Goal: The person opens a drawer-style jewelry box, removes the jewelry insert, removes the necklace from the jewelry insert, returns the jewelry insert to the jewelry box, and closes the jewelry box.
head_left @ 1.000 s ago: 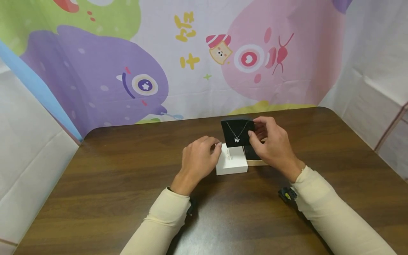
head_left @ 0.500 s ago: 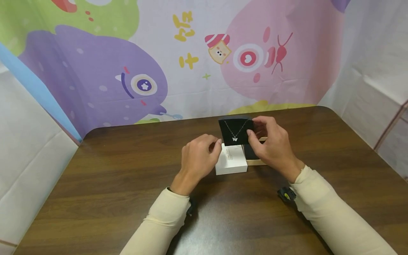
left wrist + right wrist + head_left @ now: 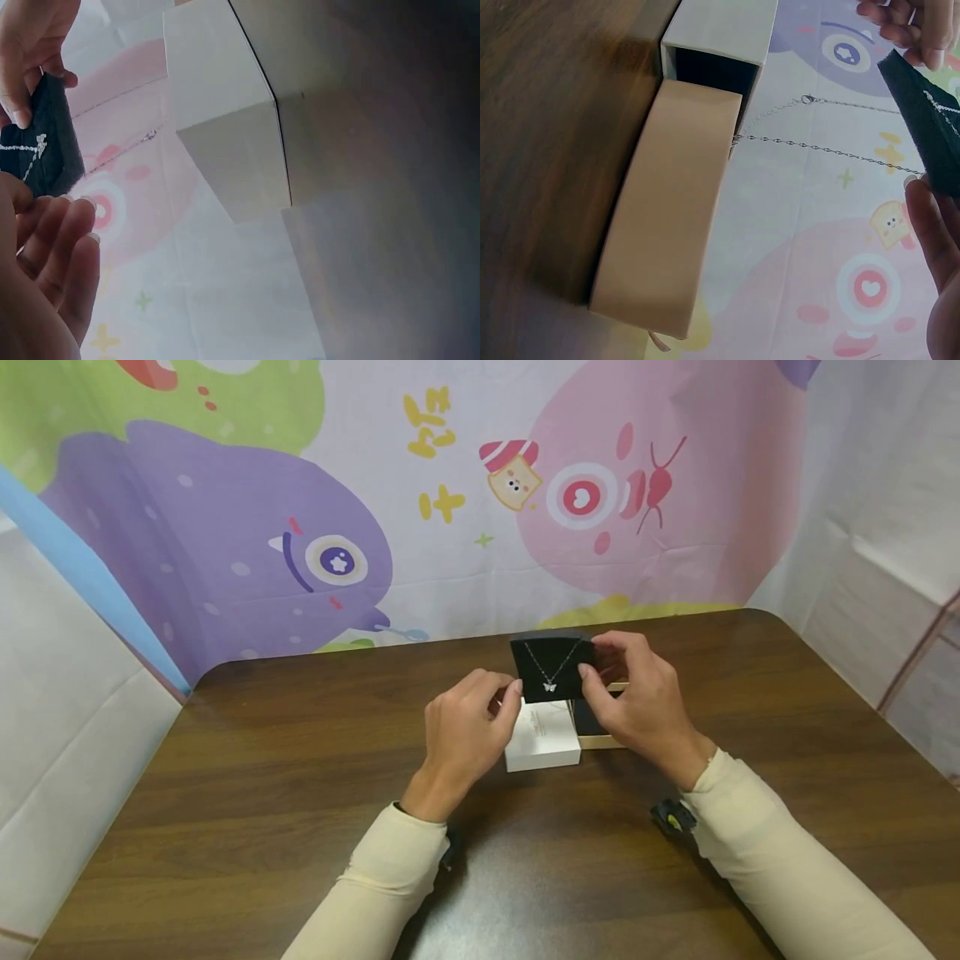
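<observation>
In the head view, my right hand (image 3: pixel 647 697) pinches the right edge of a black foam necklace card (image 3: pixel 567 683), tilted up toward me. A silver necklace (image 3: pixel 550 687) with a butterfly pendant lies across its front. My left hand (image 3: pixel 468 722) has thumb and forefinger on the card's left edge and appears to pinch it; its other fingers curl loosely. Behind the card, loose chain (image 3: pixel 810 146) hangs down toward the boxes, as the right wrist view shows. Just below stands a white box sleeve (image 3: pixel 542 747), with a tan drawer (image 3: pixel 660 202) pulled out to its right.
The boxes rest on a brown wooden table (image 3: pixel 262 793). A cartoon-printed cloth (image 3: pixel 450 552) hangs behind its far edge. Pale panels (image 3: pixel 862 585) flank both sides.
The necklace card has shifted slightly left and up in the view. My left thumb has risen a little and now meets the card's left edge. The boxes stay put on the table.
</observation>
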Action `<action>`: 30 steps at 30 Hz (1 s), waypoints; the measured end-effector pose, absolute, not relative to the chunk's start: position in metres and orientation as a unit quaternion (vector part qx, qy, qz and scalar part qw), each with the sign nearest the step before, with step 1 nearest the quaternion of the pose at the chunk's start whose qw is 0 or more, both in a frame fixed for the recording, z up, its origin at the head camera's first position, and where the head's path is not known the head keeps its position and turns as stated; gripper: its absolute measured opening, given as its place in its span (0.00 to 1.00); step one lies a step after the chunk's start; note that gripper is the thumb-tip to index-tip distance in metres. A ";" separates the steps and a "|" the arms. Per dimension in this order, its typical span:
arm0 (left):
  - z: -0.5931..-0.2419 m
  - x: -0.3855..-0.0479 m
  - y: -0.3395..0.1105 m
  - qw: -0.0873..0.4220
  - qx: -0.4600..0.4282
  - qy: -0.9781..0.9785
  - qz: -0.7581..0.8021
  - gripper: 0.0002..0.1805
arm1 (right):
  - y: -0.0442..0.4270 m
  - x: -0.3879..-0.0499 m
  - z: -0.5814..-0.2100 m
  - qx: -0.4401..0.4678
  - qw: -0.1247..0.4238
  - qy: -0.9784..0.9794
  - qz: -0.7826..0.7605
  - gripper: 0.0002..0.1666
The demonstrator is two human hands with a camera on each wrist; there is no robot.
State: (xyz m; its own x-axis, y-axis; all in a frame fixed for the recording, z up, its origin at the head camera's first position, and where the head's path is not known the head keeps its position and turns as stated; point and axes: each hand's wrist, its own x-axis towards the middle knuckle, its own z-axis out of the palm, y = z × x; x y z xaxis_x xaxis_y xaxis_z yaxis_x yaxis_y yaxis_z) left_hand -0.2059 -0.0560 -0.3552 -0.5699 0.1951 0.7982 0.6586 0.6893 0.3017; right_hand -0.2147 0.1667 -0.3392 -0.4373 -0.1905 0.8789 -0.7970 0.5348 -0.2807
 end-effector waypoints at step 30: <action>-0.353 -0.197 -0.042 0.406 -0.209 -0.790 -0.409 0.07 | 0.158 -0.208 -0.340 0.373 0.444 -0.744 0.332 0.19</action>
